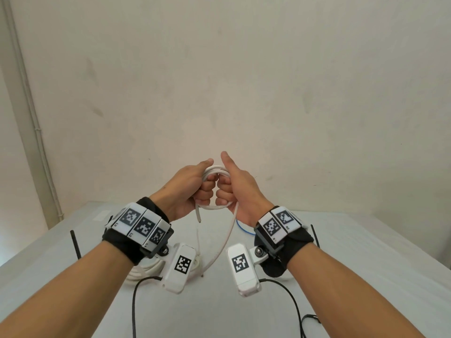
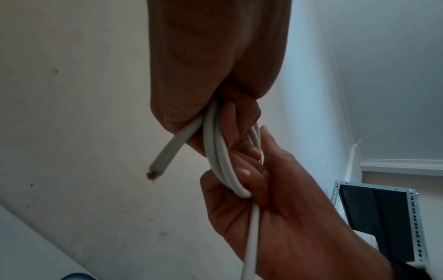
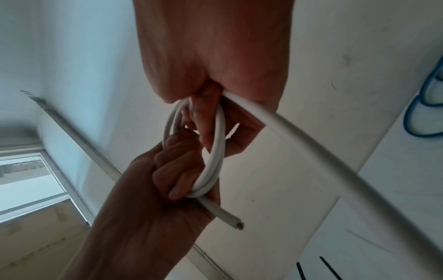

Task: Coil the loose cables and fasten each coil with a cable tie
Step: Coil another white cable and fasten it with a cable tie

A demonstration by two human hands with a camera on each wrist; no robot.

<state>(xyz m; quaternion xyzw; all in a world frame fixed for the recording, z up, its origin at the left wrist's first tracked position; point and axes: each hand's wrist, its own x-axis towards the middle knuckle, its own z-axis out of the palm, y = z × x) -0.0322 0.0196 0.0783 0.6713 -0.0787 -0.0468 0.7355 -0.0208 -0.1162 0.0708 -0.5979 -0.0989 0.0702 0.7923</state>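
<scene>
**Both hands gripping small white cable coil above counter**

Left hand (image 1: 189, 189) and right hand (image 1: 240, 191) are raised side by side over the counter (image 1: 353, 252), knuckles nearly touching. Each has fingers curled round one side of a small coil of white cable (image 1: 218, 172), a few loops thick. Right thumb sticks up straight, free of the coil. Left thumb lies along the top of the loops.

Cut end of the cable (image 2: 165, 153) pokes out below the left fist, bare core visible at the tip. Long tail of the same cable (image 3: 335, 161) leaves the bottom of the right fist and drops toward the counter between the wrists.

Left wrist view: coil strands (image 2: 220, 161) run between both fists, right hand's fingers (image 2: 242, 170) wrapped over them. Right wrist view: left hand's fingers (image 3: 177, 170) closed over the lower bend of the coil.

On the counter: a second white cable bundle (image 1: 146, 269) under the left wrist, partly hidden by the wrist camera. Blue cable (image 1: 242, 229) near the right wrist, mostly hidden; loops of it show in the right wrist view (image 3: 422, 113). Black cable tie (image 1: 75, 243) on the left, another (image 1: 314, 236) on the right by the wrist strap. Two black ties (image 3: 316, 269) also show in the right wrist view.
</scene>
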